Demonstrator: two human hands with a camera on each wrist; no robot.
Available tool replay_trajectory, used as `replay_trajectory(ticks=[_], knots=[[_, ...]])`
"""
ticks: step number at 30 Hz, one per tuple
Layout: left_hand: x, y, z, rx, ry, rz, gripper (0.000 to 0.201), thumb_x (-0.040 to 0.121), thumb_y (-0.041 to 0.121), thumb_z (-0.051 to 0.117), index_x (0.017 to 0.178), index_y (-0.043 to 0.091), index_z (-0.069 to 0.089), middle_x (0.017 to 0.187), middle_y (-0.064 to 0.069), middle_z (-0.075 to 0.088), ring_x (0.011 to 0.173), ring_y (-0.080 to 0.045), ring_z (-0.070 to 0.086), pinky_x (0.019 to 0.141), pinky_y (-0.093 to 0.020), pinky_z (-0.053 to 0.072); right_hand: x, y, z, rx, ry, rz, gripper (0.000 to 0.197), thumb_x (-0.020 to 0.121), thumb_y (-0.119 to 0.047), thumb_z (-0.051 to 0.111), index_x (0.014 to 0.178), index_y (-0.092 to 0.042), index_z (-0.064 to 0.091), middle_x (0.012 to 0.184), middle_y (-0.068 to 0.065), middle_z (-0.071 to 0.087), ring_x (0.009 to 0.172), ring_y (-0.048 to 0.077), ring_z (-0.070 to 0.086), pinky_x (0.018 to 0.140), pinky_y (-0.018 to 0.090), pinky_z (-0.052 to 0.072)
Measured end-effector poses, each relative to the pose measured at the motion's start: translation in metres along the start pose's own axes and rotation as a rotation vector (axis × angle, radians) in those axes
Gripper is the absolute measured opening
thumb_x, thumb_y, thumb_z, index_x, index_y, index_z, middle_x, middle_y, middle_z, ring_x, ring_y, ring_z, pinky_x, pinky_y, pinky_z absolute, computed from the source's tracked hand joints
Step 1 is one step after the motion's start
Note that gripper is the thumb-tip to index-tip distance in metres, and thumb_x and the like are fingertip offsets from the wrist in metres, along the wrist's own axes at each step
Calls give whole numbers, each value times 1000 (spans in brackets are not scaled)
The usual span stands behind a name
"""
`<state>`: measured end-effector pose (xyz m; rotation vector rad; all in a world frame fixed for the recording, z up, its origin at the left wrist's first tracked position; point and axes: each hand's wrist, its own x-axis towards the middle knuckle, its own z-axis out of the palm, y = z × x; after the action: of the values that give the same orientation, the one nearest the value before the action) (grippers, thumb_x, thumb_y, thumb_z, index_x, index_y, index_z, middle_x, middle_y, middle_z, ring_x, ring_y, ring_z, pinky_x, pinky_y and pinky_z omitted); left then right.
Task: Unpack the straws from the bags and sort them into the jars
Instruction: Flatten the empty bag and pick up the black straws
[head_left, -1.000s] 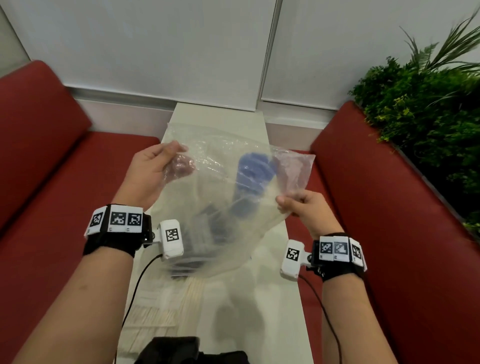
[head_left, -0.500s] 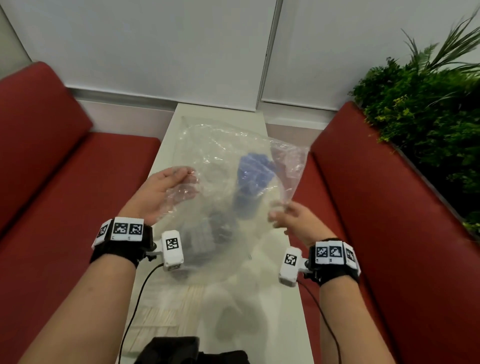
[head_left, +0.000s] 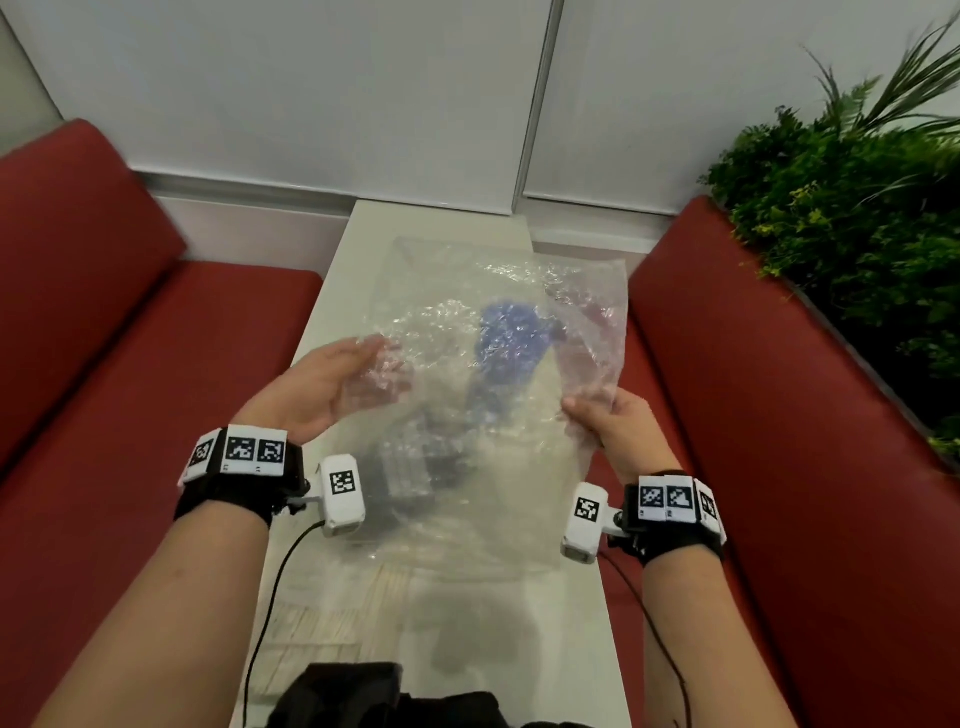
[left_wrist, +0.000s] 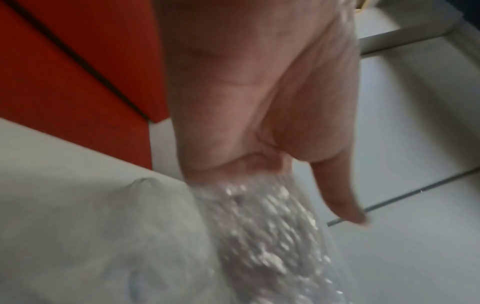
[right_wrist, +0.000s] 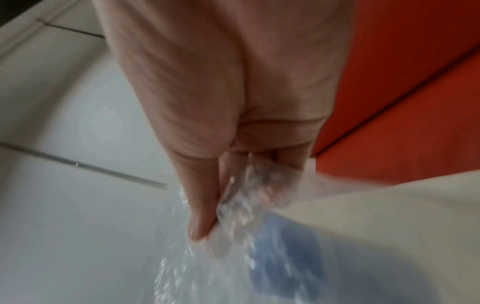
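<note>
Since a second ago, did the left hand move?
Yes. The left hand has come down toward the person, away from the far end of the white table, fingers now inside the clear bag.

Left hand (head_left: 322, 387) fingers veiled behind the crinkled clear plastic bag (head_left: 498, 395) | blue object (head_left: 511, 338) and dark items (head_left: 415, 467) inside blurred past naming | pale sticks (head_left: 317, 618) at the table's near left edge smeared by motion | black fabric (head_left: 363, 696) cut by the bottom edge | both wrist views blurred.
</note>
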<state>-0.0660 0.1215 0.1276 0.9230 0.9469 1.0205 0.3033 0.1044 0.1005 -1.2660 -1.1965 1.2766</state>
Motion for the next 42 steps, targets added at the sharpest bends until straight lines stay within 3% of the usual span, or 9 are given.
replay_trajectory(ticks=[9, 13, 18, 24, 28, 33, 35, 38, 42], knots=[[4, -2, -10, 56, 130, 82, 22, 78, 28, 80, 90, 9, 82, 94, -12, 77, 85, -20, 75, 81, -34, 63, -10, -25, 0, 103, -22, -32, 88, 63, -26, 94, 138, -23, 46, 110, 22, 73, 98, 40, 69, 97, 63, 51], [1, 4, -5, 19, 134, 168, 14, 81, 21, 78, 89, 10, 81, 89, -12, 77, 80, -20, 75, 79, -31, 62, -11, -41, -1, 148, -12, -116, 108, 71, -17, 87, 154, -48, 24, 107, 33, 70, 95, 40, 66, 93, 52, 55], [-3, 17, -2, -2, 102, 264, 17, 82, 11, 77, 98, 5, 78, 97, -15, 75, 94, -27, 75, 89, -32, 59, -15, -47, -8, -28, -54, -133, 56, 80, -4, 78, 131, -22, 66, 93, 10, 78, 86, 16, 72, 83, 22, 58], [-13, 44, 15, 109, 138, 413, 14, 81, 17, 80, 93, 9, 78, 89, -15, 77, 85, -27, 76, 85, -31, 60, -22, -59, -20, -266, -4, -42, 34, 83, -2, 78, 116, -1, 73, 89, 1, 77, 81, 8, 69, 79, 25, 56], [-22, 62, 40, 220, 63, 472, 9, 82, 15, 80, 91, 13, 78, 89, -14, 77, 83, -26, 75, 84, -29, 59, -25, -88, -15, -762, 46, -97, 75, 75, -37, 86, 142, -30, 54, 132, -14, 50, 121, 2, 47, 104, 21, 36], [-27, 83, 79, 427, -163, 414, 14, 82, 16, 79, 93, 10, 77, 92, -15, 77, 86, -24, 75, 85, -22, 55, -24, -107, 63, -617, -279, -263, 122, 53, -50, 94, 155, -37, 29, 149, -29, 33, 134, -15, 29, 103, -2, 21], [-28, 87, 91, 488, -205, 404, 14, 83, 14, 79, 95, 6, 76, 93, -16, 77, 89, -24, 74, 87, -22, 55, -24, -99, 94, -673, -377, -261, 108, 60, -43, 94, 152, -34, 38, 146, -20, 47, 131, -7, 41, 106, 5, 31], [-28, 88, 90, 508, -45, 500, 10, 91, 17, 75, 96, 9, 77, 95, -9, 78, 92, -15, 73, 88, -18, 52, -20, -87, 110, -648, -300, -228, 42, 81, -23, 82, 121, -21, 70, 109, -2, 74, 102, 13, 67, 98, 34, 51], [-28, 86, 44, 290, 273, 650, 38, 87, 49, 74, 119, 28, 70, 123, 5, 72, 120, -9, 64, 102, -24, 49, -14, -76, 88, -220, -198, -195, 15, 92, -12, 71, 106, -16, 76, 88, 0, 78, 79, 12, 74, 69, 23, 55]])
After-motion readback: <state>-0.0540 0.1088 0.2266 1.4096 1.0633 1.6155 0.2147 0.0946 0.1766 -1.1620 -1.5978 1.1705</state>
